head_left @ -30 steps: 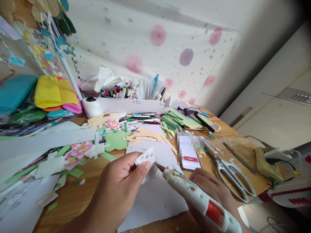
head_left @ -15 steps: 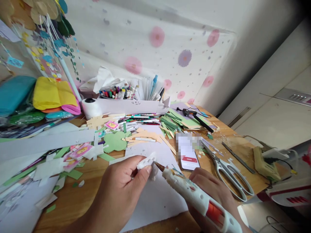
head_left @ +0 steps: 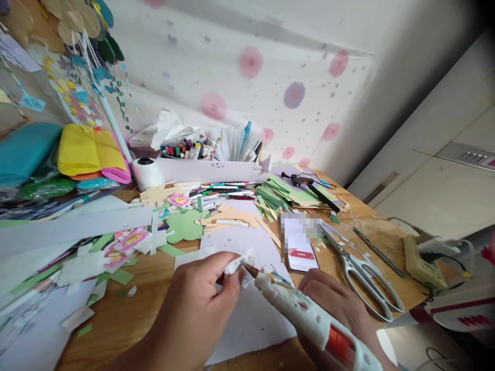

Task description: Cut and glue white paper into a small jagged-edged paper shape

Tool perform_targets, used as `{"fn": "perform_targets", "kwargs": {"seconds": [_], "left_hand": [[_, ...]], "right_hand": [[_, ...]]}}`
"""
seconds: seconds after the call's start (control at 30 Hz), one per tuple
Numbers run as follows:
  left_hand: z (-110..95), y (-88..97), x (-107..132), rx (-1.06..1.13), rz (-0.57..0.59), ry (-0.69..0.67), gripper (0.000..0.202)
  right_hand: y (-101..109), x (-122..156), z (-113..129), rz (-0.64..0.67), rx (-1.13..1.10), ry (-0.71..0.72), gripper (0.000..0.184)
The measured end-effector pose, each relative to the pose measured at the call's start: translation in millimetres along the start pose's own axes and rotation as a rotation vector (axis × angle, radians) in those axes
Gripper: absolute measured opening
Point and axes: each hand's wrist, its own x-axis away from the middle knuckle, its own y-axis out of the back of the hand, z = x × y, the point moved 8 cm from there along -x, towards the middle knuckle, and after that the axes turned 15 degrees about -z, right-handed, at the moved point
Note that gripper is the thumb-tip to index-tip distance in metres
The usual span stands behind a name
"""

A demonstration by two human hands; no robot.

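My left hand [head_left: 204,299] pinches a small crumpled white piece [head_left: 240,262], paper-like, between thumb and forefinger. In my right hand [head_left: 336,304] is a white hot glue gun [head_left: 294,299], its fingers wrapped round the far side of the body. The gun's brownish metal nozzle points left and meets the white piece, or comes very close to it. Below both hands lies a white paper sheet [head_left: 247,319]. The gun's trigger and part of my right hand are hidden behind its body.
Scissors [head_left: 363,278] and a phone [head_left: 299,247] lie to the right, with a second, dark glue gun [head_left: 309,188] farther back. Paper scraps and a green flower-shaped cutout [head_left: 183,226] cover the left. A marker box [head_left: 209,170] and a thread spool [head_left: 147,174] stand behind.
My left fingers have shifted round the white piece, which is turned and tilted differently. The glue gun's nozzle has moved slightly left with it.
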Motion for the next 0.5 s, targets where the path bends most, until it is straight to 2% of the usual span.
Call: {"fn": "perform_targets", "kwargs": {"seconds": [0.37,0.5], "left_hand": [[4.7,-5.0,1.6,-0.103,0.037,-0.062,0.022],[6.2,-5.6,2.6,-0.126,0.037,-0.077,0.023]], "right_hand": [[-5.1,4.7,1.7,0.031,0.022,0.055,0.015],[-0.8,2.2,1.0,-0.003,0.06,0.027,0.022]]}}
